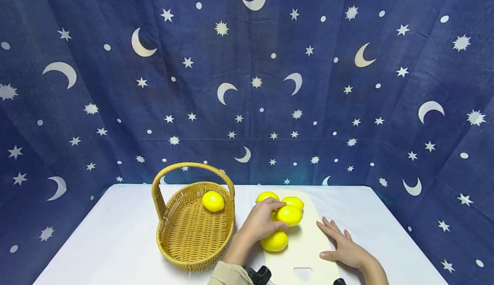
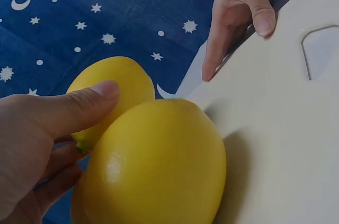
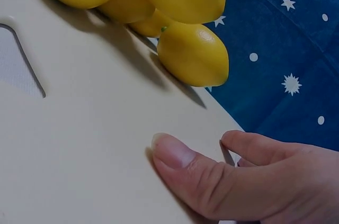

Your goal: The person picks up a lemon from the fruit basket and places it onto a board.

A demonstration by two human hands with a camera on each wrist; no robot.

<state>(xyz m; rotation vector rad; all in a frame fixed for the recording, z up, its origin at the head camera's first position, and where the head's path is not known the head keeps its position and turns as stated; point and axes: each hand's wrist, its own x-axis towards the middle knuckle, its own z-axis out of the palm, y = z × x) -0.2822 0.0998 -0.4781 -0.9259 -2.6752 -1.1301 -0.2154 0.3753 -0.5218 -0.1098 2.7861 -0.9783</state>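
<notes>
My left hand [image 1: 262,220] pinches a yellow lemon [image 1: 289,215] between thumb and fingers, over the cream cutting board [image 1: 305,250]. In the left wrist view the thumb lies across this lemon [image 2: 132,83], and another lemon [image 2: 164,160] looms in front of it. Several more lemons sit on the board around the left hand, one nearer the front [image 1: 275,241] and one behind the held lemon [image 1: 294,202]. My right hand [image 1: 345,246] rests at the board's right edge, its thumb [image 3: 177,158] over the top surface and its fingers extended beside the rim.
Left of the board stands a woven wicker basket [image 1: 164,242] with a tall arched handle and one lemon [image 1: 213,201] inside. A white cloth [image 1: 115,242] covers the table. A dark blue curtain [image 1: 247,104] with moons and stars hangs behind it.
</notes>
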